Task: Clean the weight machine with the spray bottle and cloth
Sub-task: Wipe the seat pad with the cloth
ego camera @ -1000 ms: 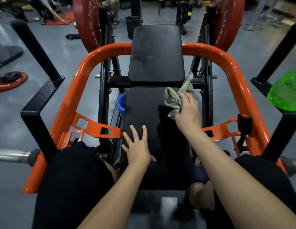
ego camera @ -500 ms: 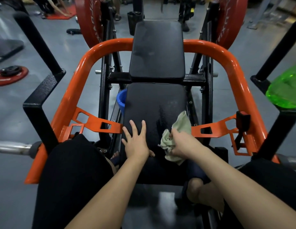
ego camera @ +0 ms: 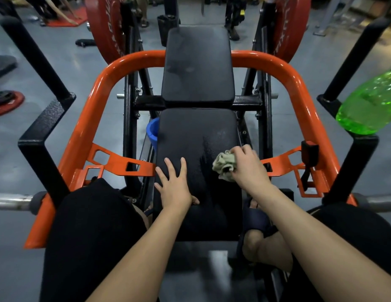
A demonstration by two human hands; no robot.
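Gripping a crumpled pale green-beige cloth (ego camera: 225, 165), the right hand (ego camera: 248, 168) presses it onto the right half of the black padded seat surface (ego camera: 196, 136) of the weight machine, with its fingers curled round the fabric. Left hand (ego camera: 175, 186) lies flat on the same pad, just left of the cloth, fingers straight and spread, holding nothing.

Writing: raised letters run round the two red weight plates (ego camera: 100, 25) at the far end, but they are cropped and skewed, so I can't read them.

Seat look: matte black vinyl, rounded corners, damp streaks and fine droplets right beside the cloth. Black padded backrest (ego camera: 198, 64) stands beyond it, with faint smudges on its face. Glossy orange tubular frame (ego camera: 98, 101) loops around both pads.

Translucent green plastic bottle (ego camera: 369, 105) sits at the right edge of view, touching the top of a black steel post (ego camera: 351, 171), well apart from both hands. Its top is cut off, so I can't tell what kind of head it has.

Blue round plastic part (ego camera: 152, 131) shows just beside the seat's left edge. The person's black-clad knees flank the seat.
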